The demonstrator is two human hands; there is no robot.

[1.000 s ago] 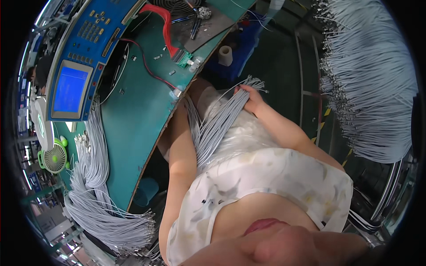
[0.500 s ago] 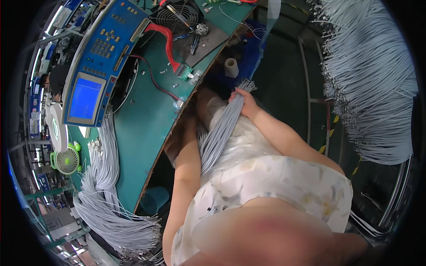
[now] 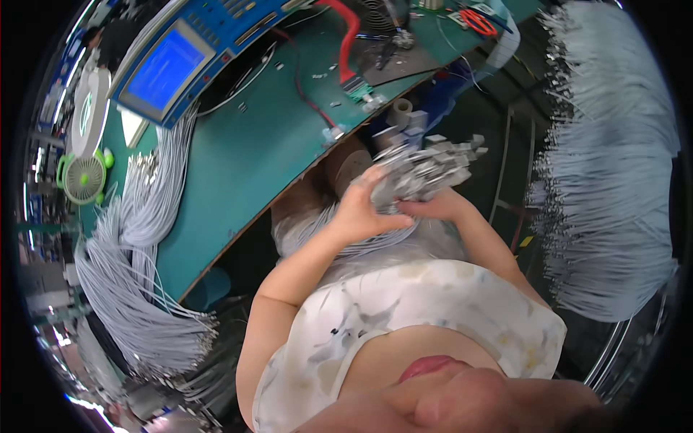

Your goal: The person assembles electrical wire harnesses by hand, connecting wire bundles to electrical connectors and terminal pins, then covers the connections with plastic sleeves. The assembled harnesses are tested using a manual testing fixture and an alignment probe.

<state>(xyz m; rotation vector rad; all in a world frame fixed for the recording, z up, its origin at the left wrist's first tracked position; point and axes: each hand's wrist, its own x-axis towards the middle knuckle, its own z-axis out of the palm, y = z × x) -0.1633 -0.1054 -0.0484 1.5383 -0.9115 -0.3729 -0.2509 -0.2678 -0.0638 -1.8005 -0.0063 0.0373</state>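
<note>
A thick bundle of grey cables point(image 3: 382, 241) lies across my lap, its connector ends point(image 3: 432, 172) fanned upward and smeared by motion. My left hand point(image 3: 364, 209) wraps the bundle from the left, just below the connectors, with the thumb laid across it. From the other side my right hand point(image 3: 433, 205) grips the same bundle, its fingers partly hidden behind the cables. Clear plastic sheeting point(image 3: 437, 242) covers my lap beneath the cables.
The green bench point(image 3: 216, 180) carries a blue tester point(image 3: 206, 54) with a screen, a red ribbon cable point(image 3: 349, 40) and a small green fan point(image 3: 84, 177). Grey cables point(image 3: 144, 289) hang over its left end. A large cable mass point(image 3: 613, 166) hangs at the right.
My left hand has come up from low on the cables to beside my right hand. The connector ends now fan out above both hands. The whole view has shifted and turned.
</note>
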